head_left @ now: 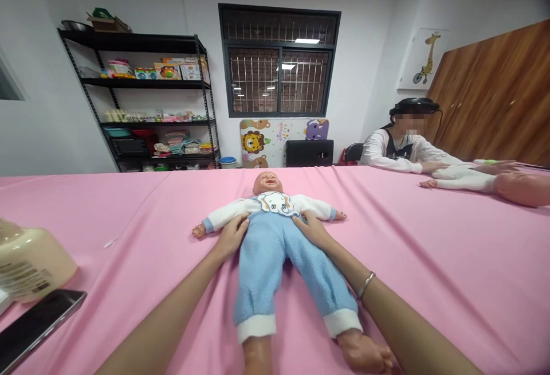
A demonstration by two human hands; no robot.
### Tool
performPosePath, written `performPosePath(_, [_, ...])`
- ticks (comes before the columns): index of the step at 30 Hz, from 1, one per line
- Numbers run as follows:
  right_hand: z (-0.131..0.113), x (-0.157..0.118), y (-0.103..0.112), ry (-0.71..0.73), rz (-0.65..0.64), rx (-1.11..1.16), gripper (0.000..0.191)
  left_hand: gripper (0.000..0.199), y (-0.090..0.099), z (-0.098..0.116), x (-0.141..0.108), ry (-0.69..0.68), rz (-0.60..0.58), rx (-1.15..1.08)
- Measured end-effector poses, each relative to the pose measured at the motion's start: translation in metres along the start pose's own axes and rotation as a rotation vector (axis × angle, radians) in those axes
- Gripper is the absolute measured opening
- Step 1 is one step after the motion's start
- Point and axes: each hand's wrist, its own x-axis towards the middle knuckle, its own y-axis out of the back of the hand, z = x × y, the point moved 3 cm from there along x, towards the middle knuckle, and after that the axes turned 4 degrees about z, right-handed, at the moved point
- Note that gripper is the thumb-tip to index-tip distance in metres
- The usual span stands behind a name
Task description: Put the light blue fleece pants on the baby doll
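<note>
A baby doll lies on its back with its arms spread and its bare feet toward me. It is dressed in a white top with an elephant face on the front and fuzzy blue pants with white cuffs. At the left side of the waist, my left hand has its fingers curled on the edge of the pants. My right hand grips the waist on the other side, close to the top's hem. Some fingertips are hidden against the cloth.
Pink cloth covers the table. At the left are a cream pump bottle and a phone. Across the right side, a person in a headset sits with another doll. Behind stands a black shelf of supplies.
</note>
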Motion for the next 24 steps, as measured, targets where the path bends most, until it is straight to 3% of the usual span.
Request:
performPosePath(3, [-0.013, -0.010, 0.000, 0.028, -0.073, -0.029, 0.037, 0.041, 0.000, 0.000, 0.005, 0.060, 0.041, -0.067])
performPosePath(6, [-0.028, -0.018, 0.001, 0.069, -0.168, 0.023, 0.039, 0.046, 0.012, -0.002, 0.006, 0.141, 0.077, -0.102])
performPosePath(10, [-0.039, -0.021, 0.011, 0.071, -0.344, 0.185, 0.041, 0.045, 0.027, 0.005, 0.002, 0.200, -0.028, -0.120])
performPosePath(12, [-0.041, -0.018, 0.018, 0.053, -0.369, 0.321, 0.040, 0.040, 0.028, 0.012, 0.002, 0.186, -0.045, -0.168])
performPosePath(15, [-0.035, -0.010, 0.022, 0.019, -0.244, 0.451, 0.039, 0.036, 0.023, 0.016, 0.003, 0.157, 0.034, -0.242])
performPosePath(20, [-0.016, 0.000, 0.005, 0.098, -0.091, 0.191, 0.037, 0.038, 0.013, 0.008, 0.004, 0.108, 0.082, -0.115])
performPosePath(24, [-0.007, 0.005, 0.003, 0.148, 0.032, 0.193, 0.034, 0.037, 0.017, 0.005, 0.001, 0.087, 0.163, -0.057])
